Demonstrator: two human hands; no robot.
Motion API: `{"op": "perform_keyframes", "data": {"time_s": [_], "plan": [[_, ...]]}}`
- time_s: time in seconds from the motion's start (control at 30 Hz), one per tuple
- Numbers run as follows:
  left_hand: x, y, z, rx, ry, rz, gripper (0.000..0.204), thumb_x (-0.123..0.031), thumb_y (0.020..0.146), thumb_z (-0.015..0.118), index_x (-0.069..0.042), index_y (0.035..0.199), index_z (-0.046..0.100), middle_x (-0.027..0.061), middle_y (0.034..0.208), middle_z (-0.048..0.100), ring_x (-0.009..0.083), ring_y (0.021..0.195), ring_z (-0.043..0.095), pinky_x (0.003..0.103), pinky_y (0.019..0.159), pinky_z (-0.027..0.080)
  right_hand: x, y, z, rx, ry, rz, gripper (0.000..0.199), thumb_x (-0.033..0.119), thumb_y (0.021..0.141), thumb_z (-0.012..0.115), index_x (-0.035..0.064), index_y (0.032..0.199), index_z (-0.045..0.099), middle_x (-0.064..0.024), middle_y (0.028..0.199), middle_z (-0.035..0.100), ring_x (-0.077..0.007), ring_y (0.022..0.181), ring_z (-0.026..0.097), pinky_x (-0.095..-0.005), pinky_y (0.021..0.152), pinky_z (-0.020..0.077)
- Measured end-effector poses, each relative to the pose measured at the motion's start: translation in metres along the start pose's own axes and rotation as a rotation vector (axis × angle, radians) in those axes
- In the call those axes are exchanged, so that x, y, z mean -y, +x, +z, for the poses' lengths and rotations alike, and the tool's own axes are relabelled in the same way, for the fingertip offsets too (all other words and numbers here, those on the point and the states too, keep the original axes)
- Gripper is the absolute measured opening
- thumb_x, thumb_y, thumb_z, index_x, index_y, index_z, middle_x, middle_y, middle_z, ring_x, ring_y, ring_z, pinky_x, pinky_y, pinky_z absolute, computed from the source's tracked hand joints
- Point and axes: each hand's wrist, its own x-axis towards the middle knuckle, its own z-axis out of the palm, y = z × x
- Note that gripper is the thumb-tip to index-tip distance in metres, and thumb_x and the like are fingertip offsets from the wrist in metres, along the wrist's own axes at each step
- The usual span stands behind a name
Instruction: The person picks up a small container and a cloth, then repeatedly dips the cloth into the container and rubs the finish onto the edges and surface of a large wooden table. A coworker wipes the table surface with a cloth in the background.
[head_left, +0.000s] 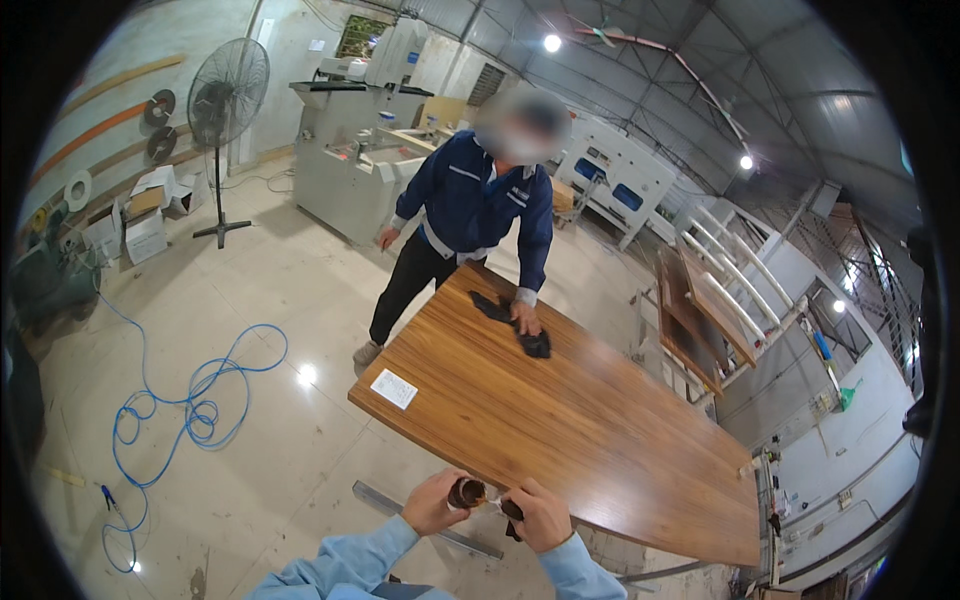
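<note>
Near the front edge of a brown wood-grain panel (590,430), my left hand (432,504) is closed around a small open jar (466,493) with dark brown contents. Just to its right, my right hand (543,516) pinches a small dark round piece (511,509), perhaps a lid. Something pale and orange-brown shows between the two hands, too small to make out. Across the panel, a co-worker in a dark blue jacket (465,190) presses one hand on a black cloth (535,342). A white printed label (394,389) lies at the panel's left end.
A loose blue hose (190,400) coils over the tiled floor at left. Behind it stand a pedestal fan (226,100) and cardboard boxes (146,225). A grey machine (345,150) is behind the co-worker. At right, more wood panels (690,320) rest on a rack.
</note>
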Motion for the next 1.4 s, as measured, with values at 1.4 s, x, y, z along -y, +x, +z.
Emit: {"op": "perform_keyframes", "data": {"time_s": [1.4], "plan": [[-0.011, 0.000, 0.001, 0.035, 0.027, -0.059, 0.060, -0.023, 0.077, 0.091, -0.007, 0.128, 0.062, 0.0121, 0.125, 0.067, 0.0356, 0.115, 0.067, 0.042, 0.097, 0.056, -0.003, -0.022, 0.004, -0.097, 0.002, 0.047, 0.029, 0.004, 0.077, 0.081, 0.0149, 0.103, 0.073, -0.0067, 0.101, 0.066, -0.0335, 0.093, 0.071, -0.0450, 0.074, 0.0576]]}}
